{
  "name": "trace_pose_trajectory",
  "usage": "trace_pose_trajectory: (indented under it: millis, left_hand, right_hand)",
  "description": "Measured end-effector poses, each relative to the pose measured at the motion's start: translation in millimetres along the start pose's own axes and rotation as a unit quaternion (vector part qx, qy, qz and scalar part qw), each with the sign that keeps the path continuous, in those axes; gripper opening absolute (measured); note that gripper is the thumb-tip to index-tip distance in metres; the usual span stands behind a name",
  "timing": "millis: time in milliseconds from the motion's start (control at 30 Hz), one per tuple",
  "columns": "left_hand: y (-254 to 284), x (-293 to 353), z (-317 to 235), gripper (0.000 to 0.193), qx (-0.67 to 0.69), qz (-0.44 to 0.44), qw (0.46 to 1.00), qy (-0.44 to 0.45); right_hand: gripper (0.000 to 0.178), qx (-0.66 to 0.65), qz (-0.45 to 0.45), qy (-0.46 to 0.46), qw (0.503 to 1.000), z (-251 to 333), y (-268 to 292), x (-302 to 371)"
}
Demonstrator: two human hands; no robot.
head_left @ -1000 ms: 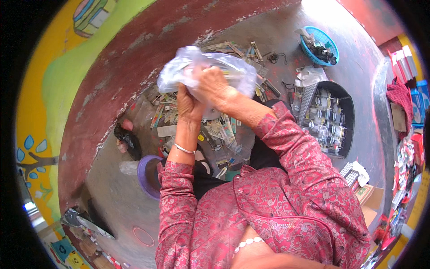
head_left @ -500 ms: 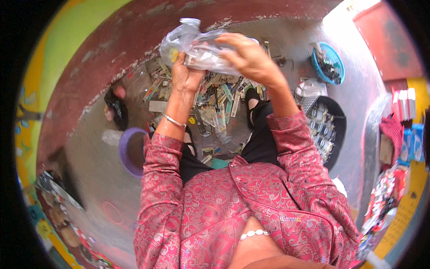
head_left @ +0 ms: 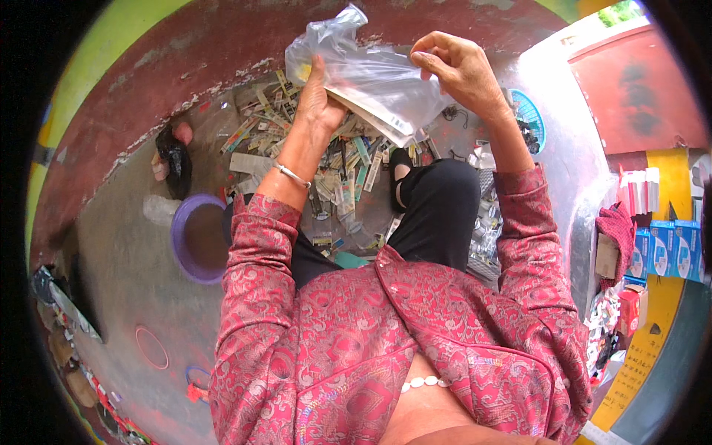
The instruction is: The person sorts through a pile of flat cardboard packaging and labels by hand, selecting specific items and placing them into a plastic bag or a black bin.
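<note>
A clear plastic bag (head_left: 386, 78) is held up in front of me, crumpled at its upper left end. Flat, pale card-like pieces (head_left: 374, 115) lie along its lower side, and a bit of yellow shows through near my thumb. My left hand (head_left: 320, 107) is closed around the bag's left part, thumb on top. At the bag's upper right edge is my right hand (head_left: 463, 74), its fingers curled in toward the thumb. Whether bag film or something small sits between those fingertips I cannot make out. A silver bangle circles my left wrist.
Many small strip-like packets (head_left: 348, 174) are spread on the floor around my feet. A purple basin (head_left: 178, 237) stands at left, near a black bag (head_left: 176, 167). At right are a blue basket (head_left: 530, 119), a container of small packs (head_left: 486, 230) and blue boxes (head_left: 671, 248).
My right hand has moved right, from over the bag to its upper right edge, and its fingers have curled. The bag is spread out more, and the cards' lower edge now shows.
</note>
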State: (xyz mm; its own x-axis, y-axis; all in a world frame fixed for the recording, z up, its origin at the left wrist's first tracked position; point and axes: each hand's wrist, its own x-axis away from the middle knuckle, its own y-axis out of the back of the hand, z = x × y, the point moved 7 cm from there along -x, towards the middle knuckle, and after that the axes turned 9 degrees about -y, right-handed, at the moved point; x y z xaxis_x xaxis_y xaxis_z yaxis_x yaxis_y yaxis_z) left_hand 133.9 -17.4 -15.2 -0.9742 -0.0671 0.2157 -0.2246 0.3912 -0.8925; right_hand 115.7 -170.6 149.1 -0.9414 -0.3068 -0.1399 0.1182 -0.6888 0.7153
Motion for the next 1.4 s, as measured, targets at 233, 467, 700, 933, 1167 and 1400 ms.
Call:
trace_pose_trajectory:
  millis: [233, 467, 700, 933, 1167, 1400]
  left_hand:
    - [-8.6, -1.8, -0.3, 0.055, -0.014, 0.078, 0.997, -0.019]
    - [0.9, -5.9, -1.5, 0.05, -0.026, 0.094, 0.995, 0.015]
    - [-8.5, 9.0, 37.6, 0.049, -0.038, 0.152, 0.976, 0.149]
    - [21.0, 1.1, 53.8, 0.039, -0.138, 0.075, 0.967, 0.201]
    - [59.0, -7.6, 49.1, 0.036, -0.21, -0.025, 0.957, 0.201]
    - [79.8, 4.8, 57.3, 0.039, -0.261, -0.02, 0.938, 0.227]
  right_hand:
    - [0.089, 0.142, 0.072, -0.06, 0.985, -14.9, -18.7, -2.5]
    - [0.031, -0.103, 0.061, -0.123, 0.985, -8.2, -0.7, -7.1]
    - [0.02, -0.015, -0.084, 0.032, 0.996, -15.5, 44.7, -13.3]
    - [0.022, -0.089, -0.053, -0.09, 0.991, -85.2, 73.8, 9.4]
    - [0.024, -0.073, -0.126, -0.253, 0.956, -274.2, 44.6, 46.3]
    - [0.024, -0.052, -0.217, -0.375, 0.9, -379.4, 27.1, 112.1]
